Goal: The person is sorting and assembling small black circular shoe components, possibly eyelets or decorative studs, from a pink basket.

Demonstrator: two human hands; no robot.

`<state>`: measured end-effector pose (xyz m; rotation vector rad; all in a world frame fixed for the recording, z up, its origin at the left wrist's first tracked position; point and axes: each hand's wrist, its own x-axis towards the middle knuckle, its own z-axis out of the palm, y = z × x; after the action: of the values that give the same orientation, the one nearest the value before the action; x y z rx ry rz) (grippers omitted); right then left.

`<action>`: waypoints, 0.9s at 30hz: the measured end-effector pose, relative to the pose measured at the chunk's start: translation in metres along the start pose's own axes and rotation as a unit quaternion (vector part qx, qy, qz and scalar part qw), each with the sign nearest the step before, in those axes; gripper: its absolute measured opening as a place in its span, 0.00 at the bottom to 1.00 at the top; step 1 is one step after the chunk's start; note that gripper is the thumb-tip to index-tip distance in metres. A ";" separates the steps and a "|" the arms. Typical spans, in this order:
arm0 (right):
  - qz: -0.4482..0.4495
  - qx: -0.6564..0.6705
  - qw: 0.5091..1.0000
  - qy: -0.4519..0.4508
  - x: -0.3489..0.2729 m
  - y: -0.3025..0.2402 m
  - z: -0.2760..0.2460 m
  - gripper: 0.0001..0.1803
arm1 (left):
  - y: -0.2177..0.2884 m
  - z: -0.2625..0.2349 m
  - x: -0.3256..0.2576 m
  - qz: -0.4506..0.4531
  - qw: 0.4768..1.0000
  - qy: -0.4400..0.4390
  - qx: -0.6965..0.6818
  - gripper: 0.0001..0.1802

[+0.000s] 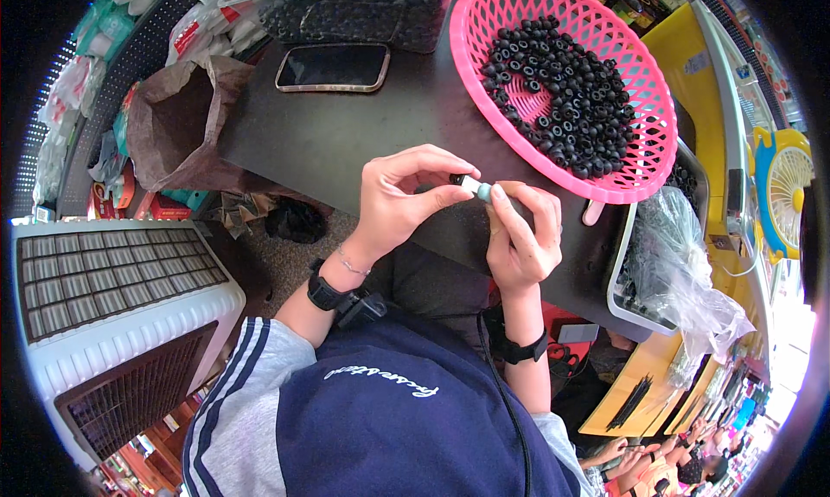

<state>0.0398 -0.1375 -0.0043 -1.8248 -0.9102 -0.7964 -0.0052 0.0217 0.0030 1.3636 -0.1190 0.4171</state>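
Above the dark table edge, both of my hands meet fingertip to fingertip. My left hand [393,199] is closed in a pinch of thumb and forefinger on a small black cap-like part [461,179]. A small white piece [470,184] shows between it and the other hand. Closed too, my right hand [526,238] pinches a small pale blue-green piece [485,191] against the white one. How the pieces join is too small to tell. Beyond my right hand, a pink plastic basket [474,91] holds many small black ring-shaped caps [571,99].
A phone [333,68] lies on the dark table [346,138], before a clear bin [346,17] of black parts. At right stand a tray [618,281] with a plastic bag [674,255] and a yellow fan [787,190]. An air cooler [130,298] and brown sack [186,121] are left.
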 end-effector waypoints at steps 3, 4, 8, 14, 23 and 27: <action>0.002 -0.012 1.000 0.007 0.000 0.000 -0.002 0.17 | 0.000 0.000 0.000 -0.011 1.000 -0.003 -0.012 0.12; 0.010 -0.011 1.000 0.019 0.000 0.000 -0.001 0.17 | -0.001 0.000 0.000 -0.016 1.000 -0.005 -0.018 0.13; 0.046 0.006 0.997 0.063 -0.007 0.004 0.000 0.13 | -0.002 0.002 0.000 -0.018 0.999 -0.009 -0.040 0.14; 0.055 0.012 0.997 0.057 -0.008 0.006 0.001 0.12 | -0.004 0.002 0.000 -0.017 0.995 -0.017 -0.092 0.14; 0.078 0.026 0.996 0.047 -0.012 0.008 0.001 0.12 | 0.003 0.001 -0.001 -0.046 0.993 -0.037 -0.105 0.09; 0.081 0.032 0.995 0.042 -0.011 0.008 0.001 0.12 | 0.006 0.001 0.000 -0.061 0.989 -0.030 -0.130 0.07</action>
<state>0.0405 -0.1419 -0.0170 -1.7710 -0.7146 -0.7290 -0.0069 0.0216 0.0088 1.1207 -0.1342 0.2486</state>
